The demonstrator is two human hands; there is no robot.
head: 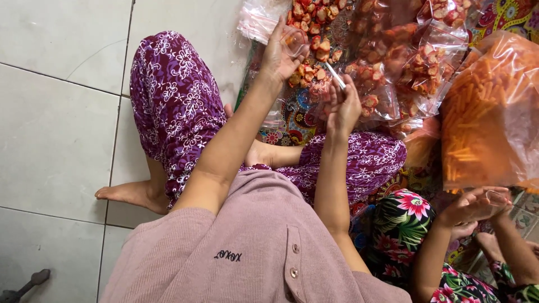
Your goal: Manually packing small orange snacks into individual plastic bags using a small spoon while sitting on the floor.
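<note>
My left hand [281, 53] is raised over a pile of reddish snack pieces [314, 28] and holds a small clear plastic bag [296, 40]. My right hand [343, 106] is just to its right, fingers curled around a thin white strip-like object [336, 76] next to a filled clear bag [370, 104]. Both hands hover above a patterned mat [292, 120] in front of my crossed legs in purple floral trousers [174, 101].
Several filled clear bags of reddish snacks [426, 62] lie at the top right. A large bag of orange stick snacks [488, 112] sits at the right. Another person's hands [474, 205] and floral clothing [404, 224] are at the lower right. Pale floor tiles [56, 112] spread to the left.
</note>
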